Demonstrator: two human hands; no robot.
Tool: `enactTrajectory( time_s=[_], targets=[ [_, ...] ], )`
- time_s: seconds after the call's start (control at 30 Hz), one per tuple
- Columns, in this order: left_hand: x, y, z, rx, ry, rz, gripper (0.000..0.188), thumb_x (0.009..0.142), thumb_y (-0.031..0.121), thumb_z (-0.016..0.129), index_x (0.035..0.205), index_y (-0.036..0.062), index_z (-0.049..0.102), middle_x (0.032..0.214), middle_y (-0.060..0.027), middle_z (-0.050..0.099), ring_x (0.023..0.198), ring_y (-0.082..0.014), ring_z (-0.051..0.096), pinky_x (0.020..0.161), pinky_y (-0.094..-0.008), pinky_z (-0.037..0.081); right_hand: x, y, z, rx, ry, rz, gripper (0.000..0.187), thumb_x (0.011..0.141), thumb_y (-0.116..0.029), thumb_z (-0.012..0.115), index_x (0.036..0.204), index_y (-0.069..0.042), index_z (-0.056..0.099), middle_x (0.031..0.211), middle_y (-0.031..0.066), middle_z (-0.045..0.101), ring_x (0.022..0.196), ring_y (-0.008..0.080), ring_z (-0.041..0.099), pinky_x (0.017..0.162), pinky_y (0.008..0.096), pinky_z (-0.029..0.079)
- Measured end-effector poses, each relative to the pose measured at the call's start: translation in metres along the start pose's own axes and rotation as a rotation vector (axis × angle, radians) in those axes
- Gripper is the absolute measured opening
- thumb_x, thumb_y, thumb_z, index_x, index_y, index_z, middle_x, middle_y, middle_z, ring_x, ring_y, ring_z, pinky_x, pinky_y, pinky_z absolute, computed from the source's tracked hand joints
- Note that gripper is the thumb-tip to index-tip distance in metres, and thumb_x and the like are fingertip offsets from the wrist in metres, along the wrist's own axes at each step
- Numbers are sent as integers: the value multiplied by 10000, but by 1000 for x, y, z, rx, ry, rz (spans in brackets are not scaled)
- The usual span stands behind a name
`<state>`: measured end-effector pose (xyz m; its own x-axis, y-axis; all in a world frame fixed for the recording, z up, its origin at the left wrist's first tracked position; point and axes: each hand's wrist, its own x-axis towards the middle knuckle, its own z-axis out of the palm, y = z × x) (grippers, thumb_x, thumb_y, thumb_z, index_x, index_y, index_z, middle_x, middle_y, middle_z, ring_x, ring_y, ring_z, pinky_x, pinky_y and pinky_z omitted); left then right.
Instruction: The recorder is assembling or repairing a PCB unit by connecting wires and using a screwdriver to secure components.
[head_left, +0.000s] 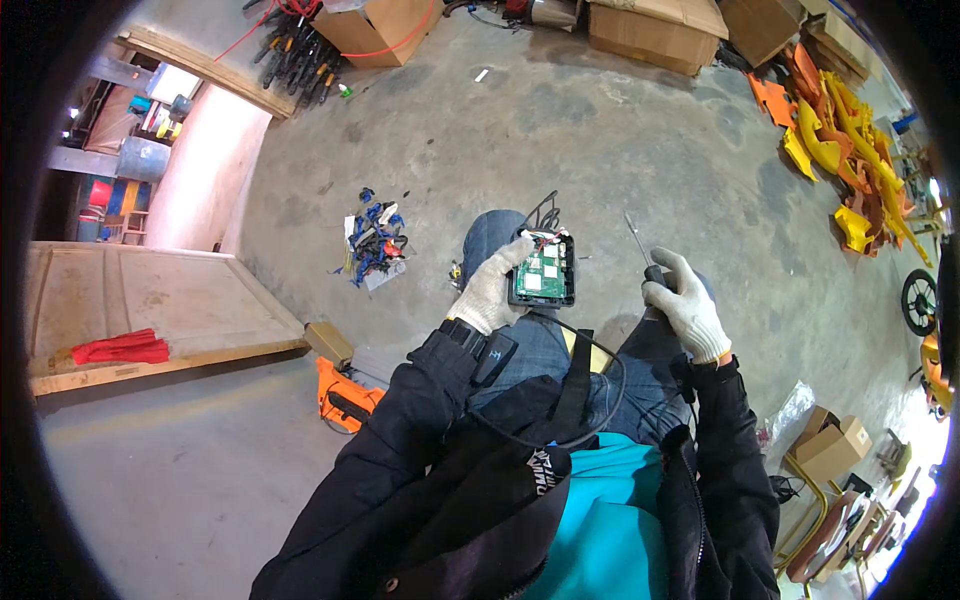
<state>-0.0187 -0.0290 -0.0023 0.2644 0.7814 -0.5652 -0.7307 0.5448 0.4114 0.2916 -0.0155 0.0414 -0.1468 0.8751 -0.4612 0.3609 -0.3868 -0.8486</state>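
Observation:
My left hand (490, 288), in a white work glove, is closed round the left side of a black electronics box (570, 285). The box has no cover on the side facing up, so a green circuit board (541, 268) with pale chips shows inside. Dark cables (545, 212) come out at its far end, and another black cable (622, 375) loops below it over my lap. To the right, my gloved right hand (690, 310) grips a screwdriver (640, 245) by its dark handle. Its metal shaft points up and left, apart from the box.
A heap of small blue, black and red scraps (378, 240) lies on the concrete floor. Left stands a wooden panel (170, 300) with a red cloth (122, 347); nearby is an orange plastic part (345, 395). Cardboard boxes (655, 35) and yellow and orange plastic panels (850, 150) line the edges.

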Motion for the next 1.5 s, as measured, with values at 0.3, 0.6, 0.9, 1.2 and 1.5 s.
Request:
enactTrajectory(
  time_s=[0.3, 0.6, 0.9, 1.2, 1.5],
  targets=[
    [-14, 2, 21, 258, -68, 33, 476, 1001, 118, 650, 1450, 0, 547, 1324, -136, 672, 1201, -271, 672, 1076, -443, 534, -2, -11, 29, 99, -115, 67, 399, 1016, -298, 625, 1285, -12, 691, 936, 41, 659, 815, 117, 623, 737, 276, 523],
    [-7, -2, 16, 297, -312, -24, 634, 1004, 253, 715, 1532, 12, 460, 1422, -139, 613, 1308, -266, 605, 1137, -420, 478, 15, -7, 57, -29, -369, 110, 420, 972, -341, 698, 1238, -16, 695, 952, 26, 684, 749, 104, 622, 677, 281, 517],
    [-43, 25, 0, 352, -154, 88, 613, 1062, 299, 623, 1534, -40, 425, 1510, -250, 539, 1374, -376, 560, 1174, -505, 439, 36, 57, 20, 699, 9, 175, 250, 993, -167, 652, 1186, -9, 639, 940, 74, 688, 744, 145, 664, 595, 271, 547],
    [-81, 32, 25, 778, 8, 46, 577, 1056, 270, 632, 1512, -38, 459, 1418, -239, 614, 1308, -321, 607, 1129, -413, 464, 50, 103, 9, 1050, 89, 44, 251, 1025, -127, 656, 1250, -27, 604, 1002, 81, 661, 809, 160, 652, 632, 291, 577],
    [-109, 29, 57, 1147, 158, 23, 431, 1032, 188, 578, 1394, -48, 584, 1135, -164, 732, 1055, -221, 704, 989, -343, 543, 60, 108, 4, 1149, 174, 40, 227, 1026, -129, 666, 1234, -52, 615, 991, 59, 655, 814, 147, 639, 637, 278, 583]
  ],
)
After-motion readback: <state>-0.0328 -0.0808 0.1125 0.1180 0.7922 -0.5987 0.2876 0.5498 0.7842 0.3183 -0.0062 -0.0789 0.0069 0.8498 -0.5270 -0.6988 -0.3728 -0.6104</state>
